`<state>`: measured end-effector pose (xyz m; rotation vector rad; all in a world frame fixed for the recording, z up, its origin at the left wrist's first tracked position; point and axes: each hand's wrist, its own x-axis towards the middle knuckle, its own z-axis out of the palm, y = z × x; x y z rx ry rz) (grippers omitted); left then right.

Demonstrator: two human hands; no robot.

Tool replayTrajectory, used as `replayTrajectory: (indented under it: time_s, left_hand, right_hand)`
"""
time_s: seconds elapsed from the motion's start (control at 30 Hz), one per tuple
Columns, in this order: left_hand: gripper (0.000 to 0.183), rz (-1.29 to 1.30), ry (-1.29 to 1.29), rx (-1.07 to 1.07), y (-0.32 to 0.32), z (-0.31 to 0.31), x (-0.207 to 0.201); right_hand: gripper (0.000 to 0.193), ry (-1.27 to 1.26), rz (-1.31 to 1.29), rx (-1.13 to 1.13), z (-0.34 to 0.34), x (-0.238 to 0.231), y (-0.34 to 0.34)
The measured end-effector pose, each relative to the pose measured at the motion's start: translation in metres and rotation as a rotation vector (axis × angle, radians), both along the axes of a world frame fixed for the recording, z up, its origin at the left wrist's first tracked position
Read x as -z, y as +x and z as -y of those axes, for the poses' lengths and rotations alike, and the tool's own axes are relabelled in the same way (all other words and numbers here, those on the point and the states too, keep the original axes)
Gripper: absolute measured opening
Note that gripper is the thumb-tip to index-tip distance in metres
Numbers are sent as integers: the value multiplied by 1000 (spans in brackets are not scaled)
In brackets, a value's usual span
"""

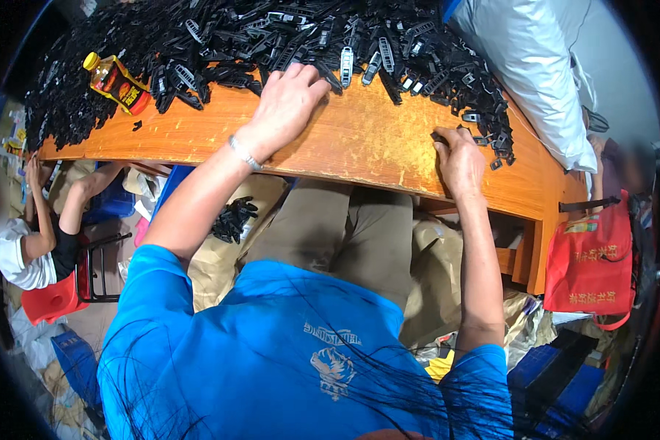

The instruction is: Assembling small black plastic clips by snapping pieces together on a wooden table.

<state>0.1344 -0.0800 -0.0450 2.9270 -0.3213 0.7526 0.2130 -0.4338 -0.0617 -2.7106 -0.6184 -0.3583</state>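
Note:
A heap of black plastic parts [271, 44], some with silvery slotted pieces on them, covers the far side of the wooden table [374, 147]. At the heap's near edge is my left hand [286, 106], its fingers curled down among the parts. Whatever lies under those fingertips is hidden. My right hand [462, 165] is farther right, over the tabletop near the front edge. Its thumb and fingers pinch a small black plastic part [438, 137]. Several loose black pieces [496, 147] lie just to the right of that hand.
A bottle with a yellow cap [114, 82] lies against the heap at left. A white sack [535, 81] rests on the table's right end, with a red bag [590, 264] hanging below. Another person [33, 249] sits at far left. Black gloves [235, 218] lie below the table edge.

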Motion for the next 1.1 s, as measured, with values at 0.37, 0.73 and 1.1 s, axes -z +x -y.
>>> replayTrajectory:
  time_s: [0.37,0.73,1.1]
  left_hand:
    - [10,-72,125,240,16,15,7]
    - [10,-139,-407,374,30,36,30]
    - [28,-36,-406,139,-14,33,22]
  right_hand:
    - [22,-41,-74,-304,-24,-10,-31]
    - [19,-263,-82,-319,-35,-22,-26]
    - [24,352,-100,-401,-95,-10,-12]
